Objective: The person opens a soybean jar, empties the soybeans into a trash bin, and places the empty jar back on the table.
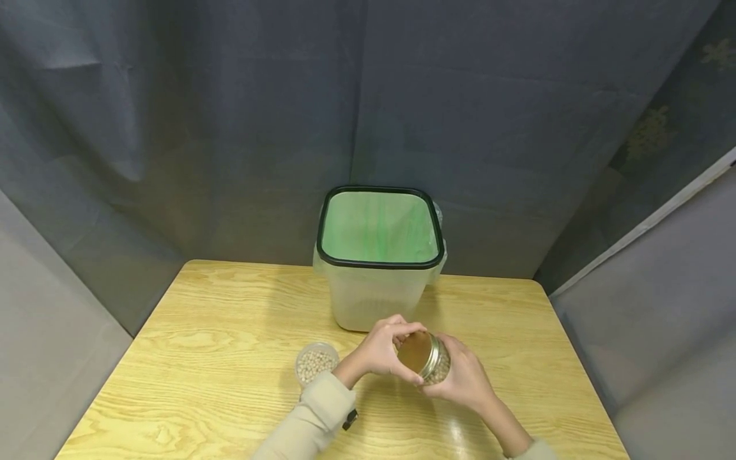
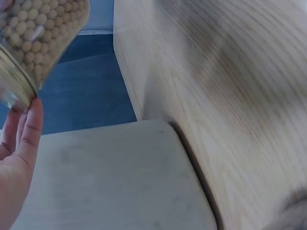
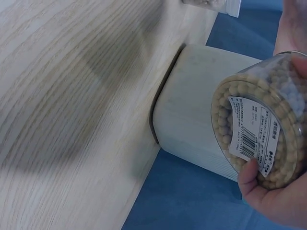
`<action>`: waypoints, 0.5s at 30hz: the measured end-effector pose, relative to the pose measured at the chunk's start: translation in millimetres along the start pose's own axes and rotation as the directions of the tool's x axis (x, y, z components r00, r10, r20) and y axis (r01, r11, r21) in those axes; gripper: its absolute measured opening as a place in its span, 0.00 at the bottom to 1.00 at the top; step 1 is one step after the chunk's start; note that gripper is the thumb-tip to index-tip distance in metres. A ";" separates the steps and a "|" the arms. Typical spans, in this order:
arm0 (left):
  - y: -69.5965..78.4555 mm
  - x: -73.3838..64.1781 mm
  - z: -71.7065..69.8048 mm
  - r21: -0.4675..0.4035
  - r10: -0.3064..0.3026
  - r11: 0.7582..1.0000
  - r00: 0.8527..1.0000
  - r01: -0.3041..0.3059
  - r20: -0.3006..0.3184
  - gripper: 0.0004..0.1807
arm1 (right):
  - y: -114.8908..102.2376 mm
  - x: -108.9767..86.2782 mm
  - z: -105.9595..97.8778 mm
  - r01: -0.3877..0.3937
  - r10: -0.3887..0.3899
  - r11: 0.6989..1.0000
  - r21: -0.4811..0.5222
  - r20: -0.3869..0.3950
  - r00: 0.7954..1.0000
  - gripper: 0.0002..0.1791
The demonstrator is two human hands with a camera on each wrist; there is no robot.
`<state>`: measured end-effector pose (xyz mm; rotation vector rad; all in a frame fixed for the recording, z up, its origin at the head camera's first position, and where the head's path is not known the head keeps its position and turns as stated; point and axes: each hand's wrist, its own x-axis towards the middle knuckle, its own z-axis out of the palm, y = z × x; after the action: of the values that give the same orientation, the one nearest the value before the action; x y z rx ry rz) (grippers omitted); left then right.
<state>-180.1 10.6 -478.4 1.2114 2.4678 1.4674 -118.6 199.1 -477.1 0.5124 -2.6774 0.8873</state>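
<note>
Head view: a tilted jar of round pellets (image 1: 441,367) is held above the counter (image 1: 218,364), near the pale bin (image 1: 374,297); its gold-banded end is clasped by the curved left hand (image 1: 381,348), its pellet-filled end gripped by the right hand (image 1: 467,377).

Yellow, wood-grained table (image 1: 230,319); dark blue-grey far curtain (image 1: 259,128); translucent whitish bin (image 1: 374,294) with a black rim (image 1: 379,264) and pale green inside (image 1: 376,227); clear jar (image 1: 441,365), gold lid (image 1: 430,358), beige beads (image 3: 223,123), white label (image 3: 254,134) with black print; cream left sleeve (image 1: 324,402)
</note>
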 end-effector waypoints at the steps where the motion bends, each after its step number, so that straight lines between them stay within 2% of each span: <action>1: -0.1 -0.5 0.4 -0.005 -0.013 1.000 1.000 0.013 0.002 0.44 | -0.8 -0.2 0.3 -0.003 0.003 1.000 -0.001 -0.001 1.000 0.46; 4: -0.4 -1.9 2.3 -0.021 -0.066 0.998 0.998 0.066 -0.014 0.43 | -2.8 -0.8 2.2 -0.004 0.003 1.000 -0.031 -0.029 1.000 0.47; 8: -0.6 -1.9 3.8 -0.002 -0.119 0.993 0.990 0.119 -0.076 0.39 | -5.5 1.3 5.8 -0.002 -0.006 0.995 -0.096 -0.080 0.997 0.48; 11: 1.7 0.3 1.6 0.054 -0.116 0.991 0.988 0.122 -0.100 0.38 | -5.9 3.9 6.4 0.008 -0.018 0.994 -0.112 -0.087 0.996 0.49; 15: 6.3 1.8 -2.6 0.124 -0.101 0.986 0.993 0.109 -0.069 0.38 | -2.1 4.2 5.3 0.035 -0.041 0.996 -0.084 -0.069 0.997 0.49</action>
<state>-178.5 11.5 -471.5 1.0500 2.6582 1.3611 -122.3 193.3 -478.6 0.5023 -2.6188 0.7658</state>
